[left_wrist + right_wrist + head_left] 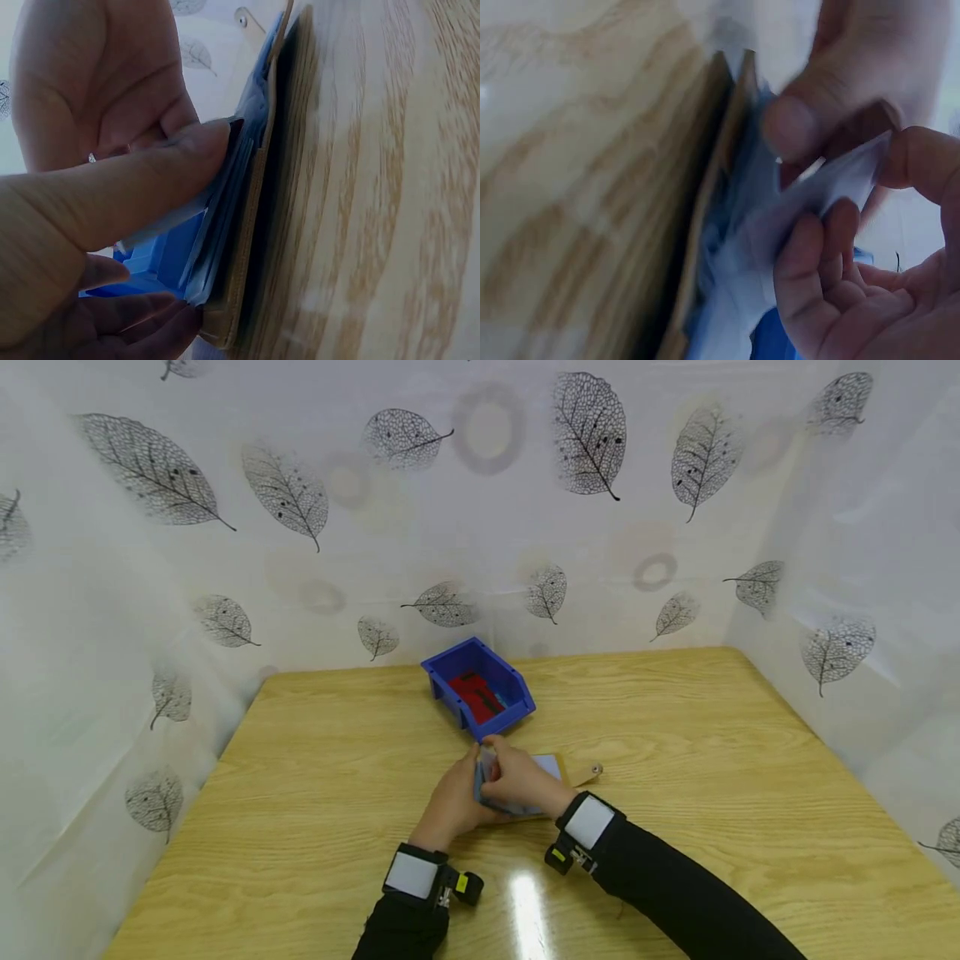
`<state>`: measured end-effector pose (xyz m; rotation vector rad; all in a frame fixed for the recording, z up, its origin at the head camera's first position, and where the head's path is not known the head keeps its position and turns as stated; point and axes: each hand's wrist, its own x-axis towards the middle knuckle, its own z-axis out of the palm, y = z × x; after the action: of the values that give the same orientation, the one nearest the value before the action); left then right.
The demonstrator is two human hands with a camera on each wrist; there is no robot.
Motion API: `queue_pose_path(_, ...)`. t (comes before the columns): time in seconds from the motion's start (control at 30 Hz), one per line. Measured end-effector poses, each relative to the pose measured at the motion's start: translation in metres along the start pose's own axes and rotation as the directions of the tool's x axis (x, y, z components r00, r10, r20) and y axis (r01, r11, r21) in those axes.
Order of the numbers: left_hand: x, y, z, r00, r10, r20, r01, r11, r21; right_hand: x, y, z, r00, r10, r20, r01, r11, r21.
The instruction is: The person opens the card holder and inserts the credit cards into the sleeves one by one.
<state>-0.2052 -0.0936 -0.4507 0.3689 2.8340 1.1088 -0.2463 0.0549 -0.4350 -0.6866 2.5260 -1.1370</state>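
Note:
A tan card holder (251, 225) with clear bluish plastic sleeves (742, 247) lies open low over the table. My left hand (456, 797) grips its left side, thumb pressed on the sleeves in the left wrist view and fingers at the lower edge. With thumb and fingers, my right hand (521, 778) pinches one translucent sleeve page (840, 180), lifted and bent away from the rest. In the head view a strap (585, 774) with a metal snap sticks out to the right. Both hands hide much of the holder there.
Just beyond my hands stands a blue plastic bin (506, 720) with red, dark and blue items (476, 693) inside. The wooden table (322, 760) extends to both sides, and a leaf-patterned cloth (487, 527) hangs behind it.

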Motion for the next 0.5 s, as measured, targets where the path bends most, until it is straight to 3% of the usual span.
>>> queue_pose_path(0.27,0.001,-0.002,-0.001,1.0,0.012,0.01,-0.012,1.0,0.015,0.004,-0.003,0.011,1.0,-0.007,0.016,0.009,0.994,-0.111)
queue_pose_path(0.5,0.002,-0.001,0.002,1.0,0.008,0.006,-0.009,0.989,0.144,0.009,-0.004,0.0,0.999,0.027,0.038,-0.024,0.995,-0.097)
